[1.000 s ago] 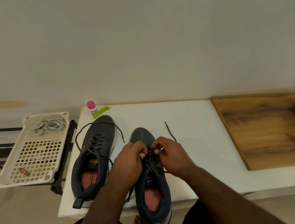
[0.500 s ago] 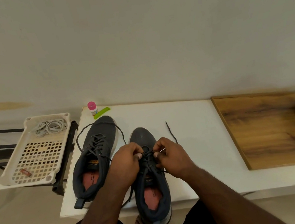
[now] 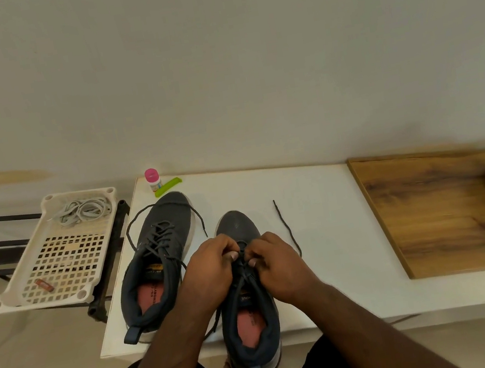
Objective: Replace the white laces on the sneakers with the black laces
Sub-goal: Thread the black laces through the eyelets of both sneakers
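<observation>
In 1 second our left hand (image 3: 213,267) and right hand (image 3: 275,262) slid toeward, fingers (image 3: 230,255) pinching the black lace (image 3: 287,227), lacing the near sneaker (image 3: 249,308).

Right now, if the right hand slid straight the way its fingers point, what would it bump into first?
Probably the left hand. The right hand points leftward across the near sneaker, pinching the black lace, and the fingertips nearly meet already.
</observation>
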